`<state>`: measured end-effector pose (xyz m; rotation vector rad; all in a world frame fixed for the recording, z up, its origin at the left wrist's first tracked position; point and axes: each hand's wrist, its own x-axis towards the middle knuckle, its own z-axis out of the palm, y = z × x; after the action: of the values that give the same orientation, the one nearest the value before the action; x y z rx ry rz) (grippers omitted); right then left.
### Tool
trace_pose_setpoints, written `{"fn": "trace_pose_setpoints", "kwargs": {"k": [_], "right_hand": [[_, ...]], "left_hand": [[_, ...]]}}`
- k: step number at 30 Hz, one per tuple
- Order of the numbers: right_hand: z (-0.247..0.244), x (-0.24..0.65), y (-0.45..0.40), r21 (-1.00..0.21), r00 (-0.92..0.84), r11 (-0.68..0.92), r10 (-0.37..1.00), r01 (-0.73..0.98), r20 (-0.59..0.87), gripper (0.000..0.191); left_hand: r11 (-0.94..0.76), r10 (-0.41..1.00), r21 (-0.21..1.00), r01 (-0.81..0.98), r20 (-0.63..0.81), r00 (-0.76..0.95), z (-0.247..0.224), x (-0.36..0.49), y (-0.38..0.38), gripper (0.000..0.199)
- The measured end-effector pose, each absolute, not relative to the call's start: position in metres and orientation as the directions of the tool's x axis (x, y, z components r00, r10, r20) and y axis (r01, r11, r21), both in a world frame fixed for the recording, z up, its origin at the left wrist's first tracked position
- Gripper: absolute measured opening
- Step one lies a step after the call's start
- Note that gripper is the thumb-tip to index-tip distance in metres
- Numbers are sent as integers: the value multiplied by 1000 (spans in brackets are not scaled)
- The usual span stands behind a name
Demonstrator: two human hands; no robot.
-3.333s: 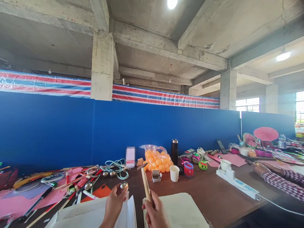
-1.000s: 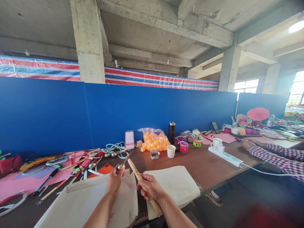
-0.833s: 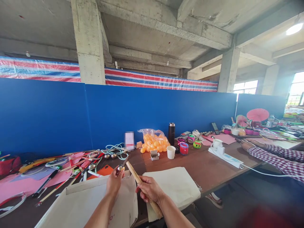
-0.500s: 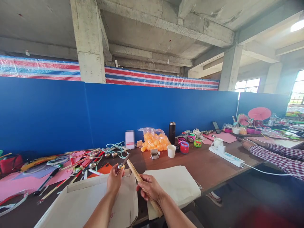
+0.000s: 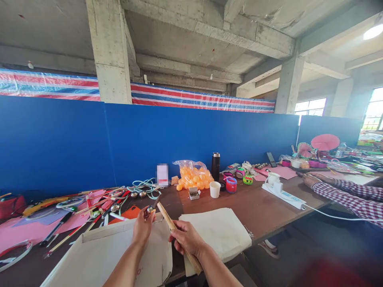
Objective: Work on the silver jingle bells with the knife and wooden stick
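My left hand (image 5: 142, 228) is closed on a small shiny metal ball (image 5: 150, 209), held up over the far edge of an open white cardboard box (image 5: 98, 249). A thin dark strip (image 5: 156, 201) sticks up beside the ball; whether it is joined to the ball I cannot tell. In my right hand (image 5: 186, 238) is a long, flat wooden stick (image 5: 166, 214), gripped around its middle. The stick slants, its upper end close to the dark strip and its lower end over a stack of cream paper sheets (image 5: 220, 231).
Behind my hands stand a bag of orange balls (image 5: 194, 177), a little open box (image 5: 194, 193), a white cup (image 5: 214, 189) and a black bottle (image 5: 216, 166). Craft clutter (image 5: 89, 207) covers the left side. A power strip (image 5: 283, 196) and another person's checkered sleeve (image 5: 338, 195) are at right.
The whole view has shifted slightly. Both hands keep their hold, and the metal ball and wooden stick stay in nearly the same position relative to each other.
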<state>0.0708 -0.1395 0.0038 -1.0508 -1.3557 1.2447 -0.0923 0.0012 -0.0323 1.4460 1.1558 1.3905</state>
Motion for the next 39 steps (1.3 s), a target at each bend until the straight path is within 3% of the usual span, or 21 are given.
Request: {"fn": "trace_pose_setpoints", "kwargs": {"k": [39], "right_hand": [[6,68,-144,-990,-144,120,983,68,110,36]], "left_hand": [[-241,967,967,83,247,-59,-28,-89,-5,48]]}}
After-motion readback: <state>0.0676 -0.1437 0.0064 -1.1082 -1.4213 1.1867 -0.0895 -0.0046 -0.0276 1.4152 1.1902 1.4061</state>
